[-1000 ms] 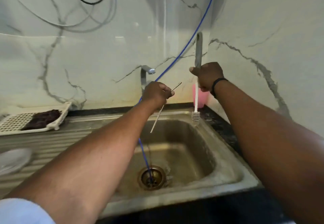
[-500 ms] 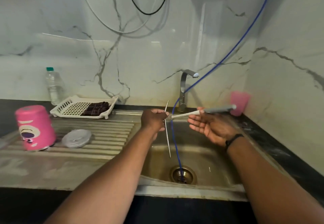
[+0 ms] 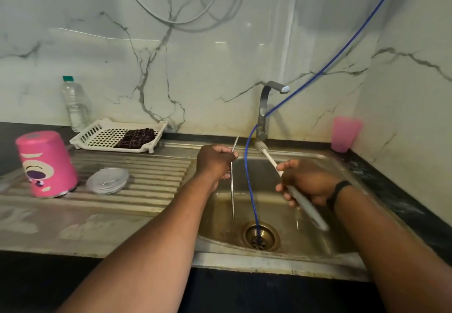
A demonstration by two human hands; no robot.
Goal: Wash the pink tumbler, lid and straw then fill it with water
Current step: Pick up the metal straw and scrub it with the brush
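Note:
My left hand (image 3: 215, 162) pinches a thin metal straw (image 3: 232, 195) that hangs nearly upright over the sink basin (image 3: 293, 237). My right hand (image 3: 305, 181) grips a long white-handled brush (image 3: 303, 202), its bristle head (image 3: 261, 146) pointing up toward the tap (image 3: 265, 109). The pink tumbler (image 3: 47, 163) stands upside down on the ribbed drainboard at the left. Its clear round lid (image 3: 107, 180) lies flat beside it, to the right.
A blue hose (image 3: 252, 190) runs from the upper right down into the drain (image 3: 260, 237). A white rack (image 3: 117, 136) holding a dark cloth and a plastic water bottle (image 3: 74, 103) sit at the back left. A pink cup (image 3: 344, 134) stands in the right corner.
My right hand has closed round the brush handle and turned it so the bristles point up toward the tap. The straw stays in my left hand.

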